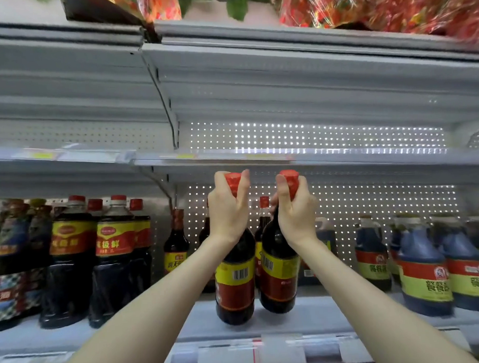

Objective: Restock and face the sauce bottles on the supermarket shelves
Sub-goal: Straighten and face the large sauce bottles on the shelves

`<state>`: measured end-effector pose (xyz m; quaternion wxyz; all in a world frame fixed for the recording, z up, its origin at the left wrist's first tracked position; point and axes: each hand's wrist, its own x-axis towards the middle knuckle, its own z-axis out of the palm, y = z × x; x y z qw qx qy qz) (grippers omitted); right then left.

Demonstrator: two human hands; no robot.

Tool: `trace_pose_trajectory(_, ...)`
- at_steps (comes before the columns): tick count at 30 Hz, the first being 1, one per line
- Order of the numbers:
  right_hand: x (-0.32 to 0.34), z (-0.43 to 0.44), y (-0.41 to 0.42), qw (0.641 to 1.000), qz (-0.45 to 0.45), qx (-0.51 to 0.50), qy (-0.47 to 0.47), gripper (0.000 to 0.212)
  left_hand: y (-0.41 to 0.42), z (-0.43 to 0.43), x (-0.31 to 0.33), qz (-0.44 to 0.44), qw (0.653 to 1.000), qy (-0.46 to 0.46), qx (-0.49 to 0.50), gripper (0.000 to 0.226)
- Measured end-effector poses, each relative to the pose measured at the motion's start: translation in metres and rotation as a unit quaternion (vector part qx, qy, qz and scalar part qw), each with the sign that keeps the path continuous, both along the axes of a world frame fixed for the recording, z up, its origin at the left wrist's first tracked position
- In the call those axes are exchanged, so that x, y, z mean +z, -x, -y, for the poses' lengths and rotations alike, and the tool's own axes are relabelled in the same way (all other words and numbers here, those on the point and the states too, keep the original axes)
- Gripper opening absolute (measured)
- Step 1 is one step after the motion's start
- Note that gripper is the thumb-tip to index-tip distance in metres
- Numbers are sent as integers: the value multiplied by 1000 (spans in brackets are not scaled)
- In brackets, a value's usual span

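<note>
Dark, red-capped plastic sauce bottle hangs near-upright below the left hand, a matching second bottle below the right hand, fingers curled round each neck, both bases near the front edge of the grey metal shelf, barcodes facing the person.

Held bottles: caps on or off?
On: a red cap tops the left bottle above the left hand, another the right bottle above the right hand.
</note>
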<state>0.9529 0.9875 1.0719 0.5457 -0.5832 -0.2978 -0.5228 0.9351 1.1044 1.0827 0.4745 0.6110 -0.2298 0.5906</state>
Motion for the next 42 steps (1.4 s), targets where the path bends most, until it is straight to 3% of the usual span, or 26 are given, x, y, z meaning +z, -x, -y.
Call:
trace_pose_trajectory(6, 0, 2, -45, 998, -56, 20, 4, 43, -36, 8, 2, -27, 999, 17, -3, 25)
trace_pose_trajectory(11, -6, 4, -76, 994, -110, 6, 14, 59, -63, 7, -3, -58, 998, 32, 20, 30)
trace_pose_trajectory(14, -3, 4, -91, 991, -131, -7, 36, 44, -75, 5, 1, -83, 995, 25, 52, 29)
trace_pose_trajectory(16, 0, 2, -100, 985, -163, 8, 60, 38, -87, 5, 3, -103, 993, 17, 47, 43)
trace_pose_trajectory(18, 1, 1, -107, 978, -196, 14, 71, 49, -96, 3, 2, -130, 991, 18, 35, 59)
trace_pose_trajectory(21, -1, 6, -115, 967, -239, 15, 92, 57, -107, -1, -1, -157, 987, 10, 13, 44)
trace_pose_trajectory(27, -3, 8, -134, 961, -251, 9, 119, 41, -127, -15, -19, -179, 983, -25, 9, 16)
trace_pose_trajectory(32, -22, 9, -140, 957, -252, 6, 143, 22, -130, -16, -36, -250, 967, -24, 51, 43)
trace_pose_trajectory(38, -50, 16, -129, 952, -275, 73, 112, 48, -114, -17, -62, -290, 956, -30, 19, 55)
trace_pose_trajectory(42, -88, 24, -119, 940, -303, 121, 97, 64, -104, -25, -101, -316, 945, -20, -80, 74)
